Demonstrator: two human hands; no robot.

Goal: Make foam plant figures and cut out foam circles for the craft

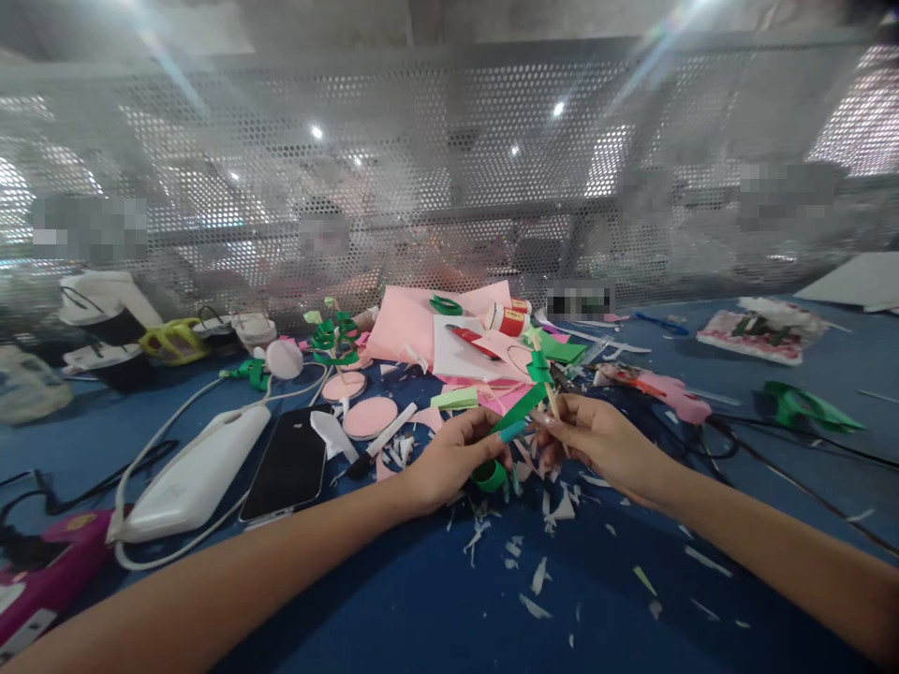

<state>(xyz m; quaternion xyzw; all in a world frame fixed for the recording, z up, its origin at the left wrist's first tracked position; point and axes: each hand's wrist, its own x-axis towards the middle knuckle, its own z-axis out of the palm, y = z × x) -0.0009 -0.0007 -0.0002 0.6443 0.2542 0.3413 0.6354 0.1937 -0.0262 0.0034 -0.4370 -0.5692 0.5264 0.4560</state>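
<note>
My left hand (456,459) pinches a green paper strip (520,409), whose curled end (490,476) hangs below my fingers. A teal covering wraps one finger of this hand. In my right hand (596,445) a thin pale stick (553,404) stands nearly upright between the fingertips. Green paper wraps around its upper part, and the strip runs from there down to my left hand. At the left, a similar stick with green curls (334,342) rises from a round pink disc (344,386). Another pink disc (370,417) lies closer to me.
Paper scraps (539,576) litter the blue tabletop (393,599). A pink glue gun (660,391) lies to the right, its cord trailing. Leftward are a black phone (289,465) and a white power bank (200,477) with a cable. Pink sheets (407,323) lie before a perforated metal panel (449,178).
</note>
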